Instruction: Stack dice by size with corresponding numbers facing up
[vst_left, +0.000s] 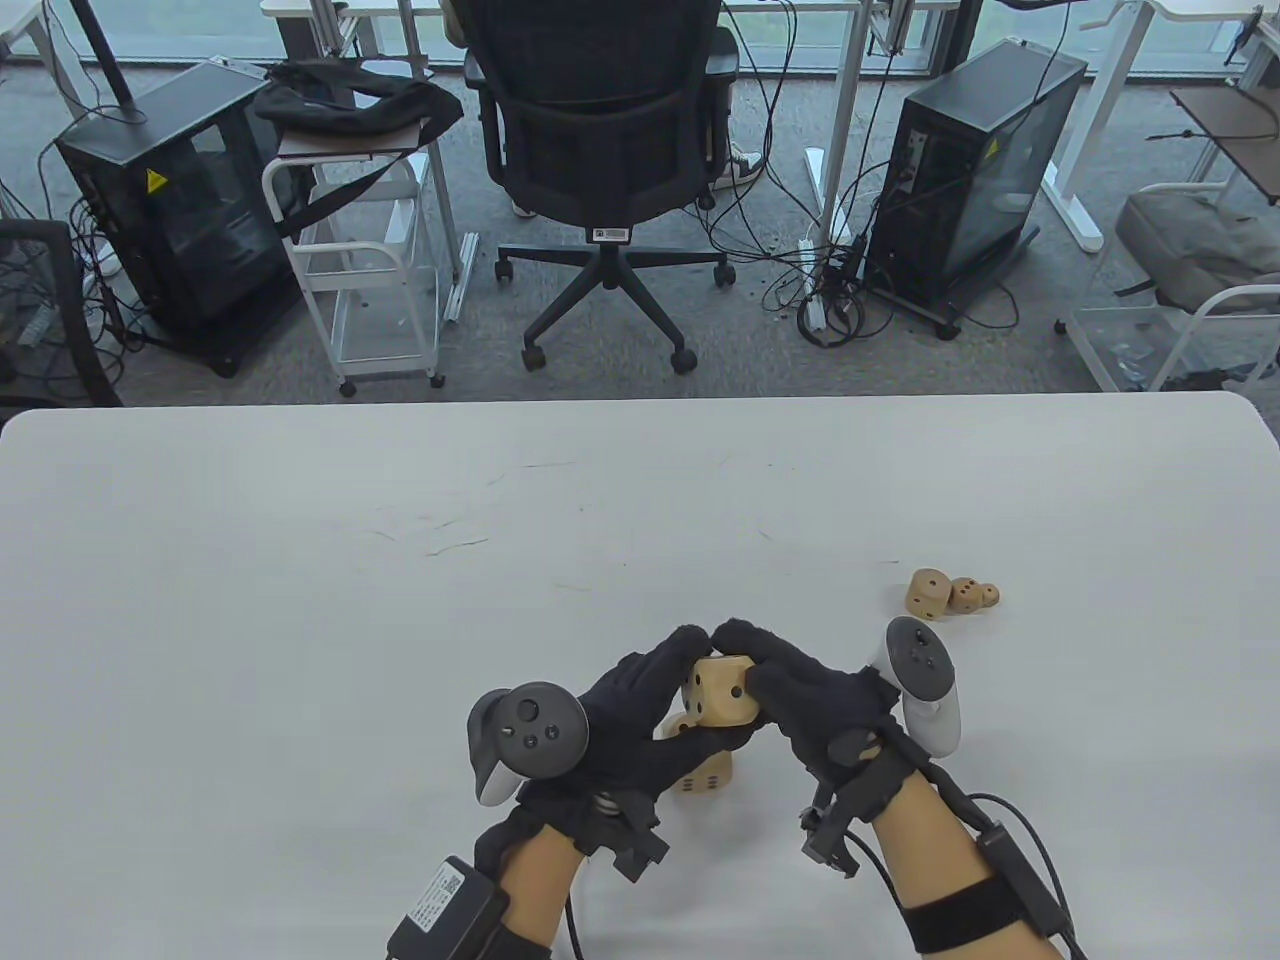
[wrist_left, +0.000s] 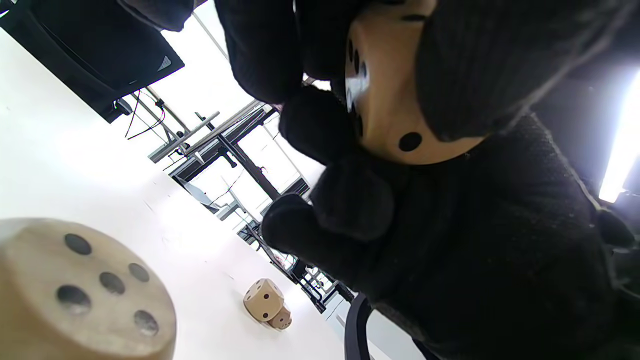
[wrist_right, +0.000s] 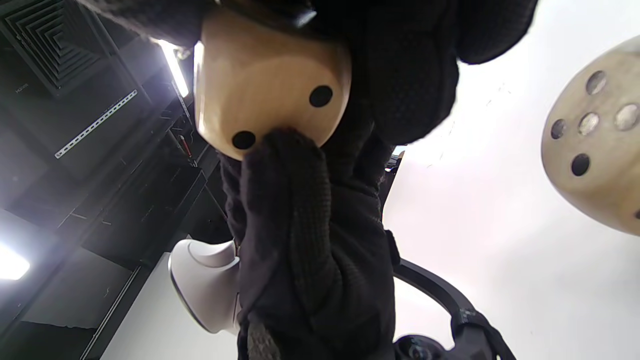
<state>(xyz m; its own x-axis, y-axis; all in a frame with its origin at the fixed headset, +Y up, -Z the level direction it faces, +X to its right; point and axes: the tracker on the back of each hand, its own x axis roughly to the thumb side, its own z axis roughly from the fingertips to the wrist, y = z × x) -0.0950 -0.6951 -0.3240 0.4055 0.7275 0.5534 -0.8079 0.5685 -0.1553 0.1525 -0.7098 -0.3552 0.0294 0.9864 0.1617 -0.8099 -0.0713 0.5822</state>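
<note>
Both hands hold one large wooden die (vst_left: 722, 690) lifted above the table, near its front edge. My left hand (vst_left: 650, 690) grips its left side and my right hand (vst_left: 790, 685) grips its top and right side. The die also shows in the left wrist view (wrist_left: 395, 95) and the right wrist view (wrist_right: 265, 80). Another large die (vst_left: 705, 775) rests on the table under my hands, five pips showing in the left wrist view (wrist_left: 80, 295) and the right wrist view (wrist_right: 595, 135). A medium die (vst_left: 927, 592) and two smaller dice (vst_left: 972, 595) sit to the right.
The white table (vst_left: 300, 600) spreads wide to the left and far side. Beyond its far edge stand an office chair (vst_left: 600, 150), computer towers and a white cart (vst_left: 380, 260) on the floor.
</note>
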